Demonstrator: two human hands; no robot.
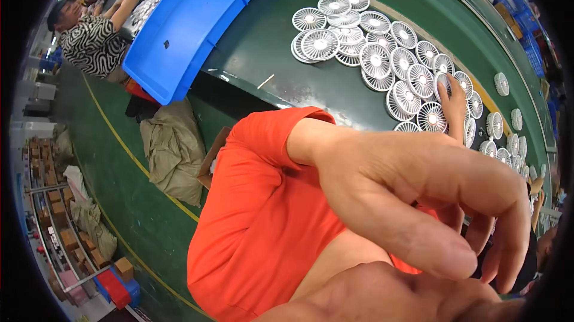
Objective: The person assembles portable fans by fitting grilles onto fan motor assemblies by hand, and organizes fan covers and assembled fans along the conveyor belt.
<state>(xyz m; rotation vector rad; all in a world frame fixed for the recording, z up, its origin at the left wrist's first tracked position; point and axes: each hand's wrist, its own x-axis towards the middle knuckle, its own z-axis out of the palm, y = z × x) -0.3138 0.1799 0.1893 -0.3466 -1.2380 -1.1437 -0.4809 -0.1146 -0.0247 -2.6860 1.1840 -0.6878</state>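
Note:
My left hand (412, 190) is raised close in front of me, past an orange-red sleeve (251, 161). Its thumb stands apart from loosely bent fingers, and nothing shows between them. Along the lower edge lies bare skin of what seems to be my right arm and hand (365, 292); its fingers are hidden. Beyond my left hand, many round silver discs with radial spokes (320, 44) lie spread and overlapping on a dark green table (263, 53). Another hand (455, 104), apparently a co-worker's, touches one of the discs; its arm passes out of sight behind my left hand.
A blue tray (185, 29) sticks out over the table's left end. Behind it, a person in a black-and-white patterned shirt (92, 44) reaches over small pale parts. A tan sack (170, 149) rests on the green floor. Shelves with boxes (69, 238) stand far left.

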